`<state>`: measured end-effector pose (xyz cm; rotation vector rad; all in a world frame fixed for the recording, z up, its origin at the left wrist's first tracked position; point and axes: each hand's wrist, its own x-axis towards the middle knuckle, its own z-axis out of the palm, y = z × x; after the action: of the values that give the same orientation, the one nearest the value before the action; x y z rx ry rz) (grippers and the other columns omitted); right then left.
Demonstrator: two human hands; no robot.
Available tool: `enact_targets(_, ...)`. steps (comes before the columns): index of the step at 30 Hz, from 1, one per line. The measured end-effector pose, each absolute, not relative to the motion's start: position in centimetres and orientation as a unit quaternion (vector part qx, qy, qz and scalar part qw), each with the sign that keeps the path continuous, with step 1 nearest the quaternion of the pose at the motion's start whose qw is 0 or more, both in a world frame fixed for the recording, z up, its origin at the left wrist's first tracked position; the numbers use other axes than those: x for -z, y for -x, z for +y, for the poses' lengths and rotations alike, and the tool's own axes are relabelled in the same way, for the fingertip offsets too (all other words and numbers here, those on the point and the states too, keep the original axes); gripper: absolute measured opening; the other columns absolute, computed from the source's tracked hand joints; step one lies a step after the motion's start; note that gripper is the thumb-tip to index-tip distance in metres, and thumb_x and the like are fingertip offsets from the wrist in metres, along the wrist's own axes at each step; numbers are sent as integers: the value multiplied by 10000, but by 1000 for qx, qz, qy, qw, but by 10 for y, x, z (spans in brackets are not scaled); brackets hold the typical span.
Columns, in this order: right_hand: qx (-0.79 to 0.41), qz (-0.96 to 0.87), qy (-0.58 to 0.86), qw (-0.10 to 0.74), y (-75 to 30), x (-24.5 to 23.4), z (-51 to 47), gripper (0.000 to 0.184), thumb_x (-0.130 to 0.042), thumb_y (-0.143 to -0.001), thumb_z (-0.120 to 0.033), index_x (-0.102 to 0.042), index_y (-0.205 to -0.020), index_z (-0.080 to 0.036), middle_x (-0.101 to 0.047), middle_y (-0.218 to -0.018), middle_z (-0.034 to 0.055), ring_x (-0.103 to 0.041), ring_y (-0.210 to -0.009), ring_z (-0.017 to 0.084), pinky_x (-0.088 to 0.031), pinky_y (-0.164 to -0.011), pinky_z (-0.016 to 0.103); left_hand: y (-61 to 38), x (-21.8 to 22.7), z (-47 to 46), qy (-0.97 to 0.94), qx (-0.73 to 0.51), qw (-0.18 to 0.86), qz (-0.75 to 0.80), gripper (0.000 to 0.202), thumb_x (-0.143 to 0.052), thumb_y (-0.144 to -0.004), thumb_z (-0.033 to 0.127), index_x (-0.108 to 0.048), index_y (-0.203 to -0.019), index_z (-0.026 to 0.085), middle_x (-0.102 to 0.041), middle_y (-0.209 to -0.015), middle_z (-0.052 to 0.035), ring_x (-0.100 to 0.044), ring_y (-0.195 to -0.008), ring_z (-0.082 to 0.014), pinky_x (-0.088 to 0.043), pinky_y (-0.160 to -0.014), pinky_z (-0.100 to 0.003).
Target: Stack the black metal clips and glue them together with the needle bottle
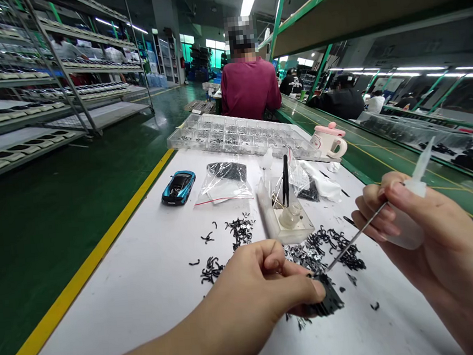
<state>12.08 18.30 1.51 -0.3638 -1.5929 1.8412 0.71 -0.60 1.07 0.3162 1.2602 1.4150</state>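
Observation:
My left hand [266, 288] is closed in a pinch on a small black plastic part [328, 299] just above the white table [146, 285]. My right hand [424, 238] is wrapped round a small translucent squeeze bottle [408, 223], its capped end pointing up and right. A thin metal needle [355, 237] runs from that hand down to the black part. Several small black parts [333, 243] lie scattered on the table around both hands.
A clear tray holding a small bottle [286, 223] stands behind the hands. Farther back lie a blue toy car [178, 187], plastic bags of parts [224, 181], a compartment tray [241, 135] and a pink-lidded mug [329, 139]. A person in a red shirt [249, 85] sits ahead. Shelving racks [25, 85] stand left.

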Motion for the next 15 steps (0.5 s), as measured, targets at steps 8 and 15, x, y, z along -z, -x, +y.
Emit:
enact_targets(8,-703,-613,140,332,-121,-16,183,335,-771,-897,-323,-523,-718,-185,-358,-657,-9,-314,-568,106,-329,-452,212,-6,-13,-4,-135,-602,573,540,476,-749,-681,135,-277,-676,196,-636,-729,91,-536,-606,-41,-397,-608,-188)
enact_targets(15,-684,-640,143,318,-120,-13,179,348,-752,-913,-362,-504,-728,-203,-362,-650,-14,-325,-557,113,-332,-466,242,-5,-13,-3,-140,-594,568,552,474,-754,-677,155,-282,-649,188,-642,-748,81,-540,-610,-47,-397,-623,-200)
